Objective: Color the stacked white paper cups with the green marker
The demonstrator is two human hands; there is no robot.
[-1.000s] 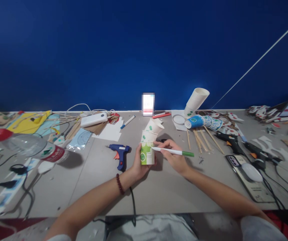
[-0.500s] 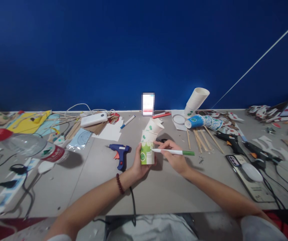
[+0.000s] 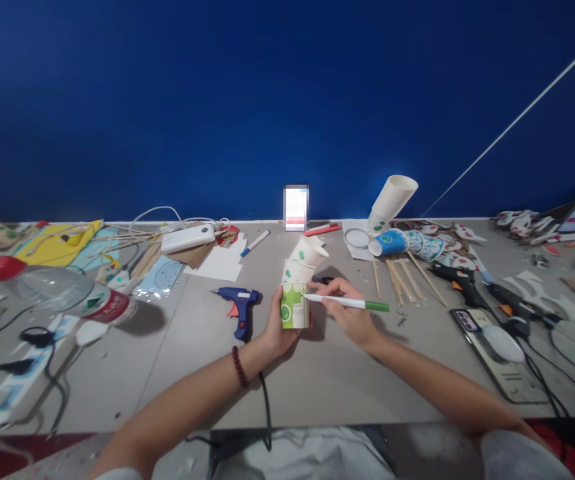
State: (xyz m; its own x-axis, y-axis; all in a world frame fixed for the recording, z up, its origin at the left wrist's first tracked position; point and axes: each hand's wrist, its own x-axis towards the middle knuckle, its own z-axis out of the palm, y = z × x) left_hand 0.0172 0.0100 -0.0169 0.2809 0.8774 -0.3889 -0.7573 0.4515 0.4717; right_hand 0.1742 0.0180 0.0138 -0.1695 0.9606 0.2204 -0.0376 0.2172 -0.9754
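Observation:
My left hand [image 3: 278, 327] is wrapped round a bent chain of paper cups [image 3: 295, 308], its lowest cup coloured green and the two above it white with green marks. Between the fingers of my right hand [image 3: 348, 312] is a white marker [image 3: 350, 302] with a green end. Its tip meets the green cup's side near the upper right, or hovers very close to it. A dark object, partly hidden, lies behind my right fingers. To the left of the cups rests a blue glue gun [image 3: 240, 308] with an orange trigger.
At the back stand a phone [image 3: 296, 208] and a leaning cup stack [image 3: 392, 202]. A blue cup chain [image 3: 392, 242] and wooden sticks [image 3: 402, 280] lie right, near black glue guns [image 3: 460, 281] and a phone [image 3: 505, 373]. Left are a bottle [image 3: 77, 293] and a power strip [image 3: 32, 380].
The marker and my right hand have shifted very slightly. The green cup has turned a little in my left hand, bringing more of its pattern round. All else stays put.

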